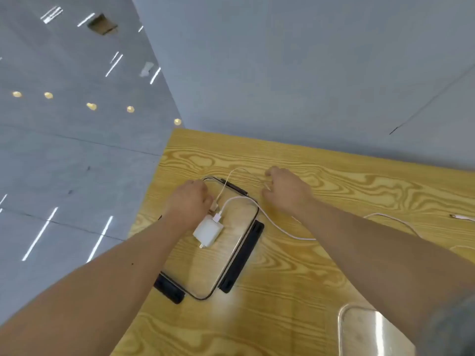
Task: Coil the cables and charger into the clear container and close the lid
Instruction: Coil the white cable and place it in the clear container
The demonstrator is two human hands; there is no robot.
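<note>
A clear container [253, 222] with black side clasps lies open on the wooden table. Inside it rests a white charger [207, 232] with a thick white cable [277, 228] plugged in and trailing out over the rim to the right. My left hand [189, 204] is over the container's far left corner, pinching the plug end of a thin white cable [231, 176]. That thin cable arcs over to my right hand [285, 188], which holds its other part just beyond the container's far right corner. The clear lid [359, 330] lies at the bottom right.
The wooden table [347, 181] meets a grey wall at its far edge and drops off to a glossy grey floor on the left. Another cable end [460, 217] lies at the table's right edge.
</note>
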